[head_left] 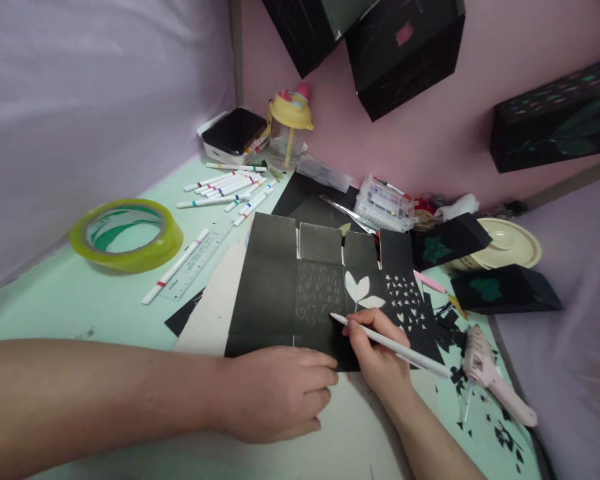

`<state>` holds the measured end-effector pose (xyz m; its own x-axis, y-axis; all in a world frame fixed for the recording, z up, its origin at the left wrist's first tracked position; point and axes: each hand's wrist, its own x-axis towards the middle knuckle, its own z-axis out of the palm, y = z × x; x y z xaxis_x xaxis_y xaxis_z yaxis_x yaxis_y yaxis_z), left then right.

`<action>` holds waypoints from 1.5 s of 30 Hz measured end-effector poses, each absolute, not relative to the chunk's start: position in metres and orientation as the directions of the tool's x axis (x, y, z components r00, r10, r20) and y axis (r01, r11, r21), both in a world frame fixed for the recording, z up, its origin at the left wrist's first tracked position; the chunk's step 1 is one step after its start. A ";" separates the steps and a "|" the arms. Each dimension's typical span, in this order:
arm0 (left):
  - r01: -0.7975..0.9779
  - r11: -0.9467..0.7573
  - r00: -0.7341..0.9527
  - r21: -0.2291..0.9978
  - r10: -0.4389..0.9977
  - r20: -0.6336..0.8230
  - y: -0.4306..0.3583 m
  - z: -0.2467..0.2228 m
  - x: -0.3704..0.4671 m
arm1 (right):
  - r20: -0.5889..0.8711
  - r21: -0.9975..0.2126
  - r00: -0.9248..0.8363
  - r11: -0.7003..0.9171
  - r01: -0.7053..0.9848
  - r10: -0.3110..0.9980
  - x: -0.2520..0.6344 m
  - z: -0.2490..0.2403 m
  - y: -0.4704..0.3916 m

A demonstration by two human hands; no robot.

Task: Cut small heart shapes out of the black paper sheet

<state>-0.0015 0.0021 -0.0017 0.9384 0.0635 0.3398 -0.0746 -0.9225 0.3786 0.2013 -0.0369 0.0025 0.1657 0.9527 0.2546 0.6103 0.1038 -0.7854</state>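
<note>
A flat black card sheet (pixel 275 287) with folded flaps lies on the mint-green table (pixel 55 300). It bears small drawn hearts, a white cut-out flower and cut-out stars and hearts. My right hand (pixel 380 357) grips a white pen (pixel 405 348), its tip touching the sheet just below the drawn hearts. My left hand (pixel 275 393) rests in a loose fist on the sheet's near edge, pressing it down, with nothing in it.
A green tape roll (pixel 127 235), a ruler (pixel 193 267) and several markers (pixel 230 190) lie to the left. A marker case (pixel 385 203), lidded cup (pixel 289 130), cream plate (pixel 510 243), black boxes (pixel 505 290) and a pink glue gun (pixel 495 380) sit at the back and right.
</note>
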 end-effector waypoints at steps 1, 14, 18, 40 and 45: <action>-0.072 -0.924 0.939 0.377 0.064 0.338 0.002 -0.001 -0.001 | 0.252 -0.785 0.161 0.105 0.611 0.954 0.201 0.003 -0.037; -0.072 -0.924 0.941 0.375 0.061 0.331 0.001 -0.001 -0.001 | 0.244 -0.783 0.180 0.084 0.616 0.953 0.202 0.002 -0.038; -0.065 -0.930 0.938 0.363 0.067 0.341 0.001 -0.001 -0.001 | 0.259 -0.782 0.170 0.103 0.615 0.951 0.203 0.001 -0.038; -0.081 -0.917 0.941 0.390 0.058 0.333 0.002 -0.002 -0.001 | 0.237 -0.793 0.186 0.080 0.604 0.953 0.202 0.002 -0.037; -0.077 -0.922 0.943 0.380 0.056 0.327 0.002 -0.002 -0.002 | 0.245 -0.797 0.203 0.078 0.599 0.948 0.202 0.003 -0.039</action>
<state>-0.0017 0.0021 -0.0018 0.9433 0.0558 0.3271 -0.0774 -0.9215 0.3805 0.2024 -0.0392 0.0026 0.2027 0.9480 0.2453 0.5987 0.0783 -0.7972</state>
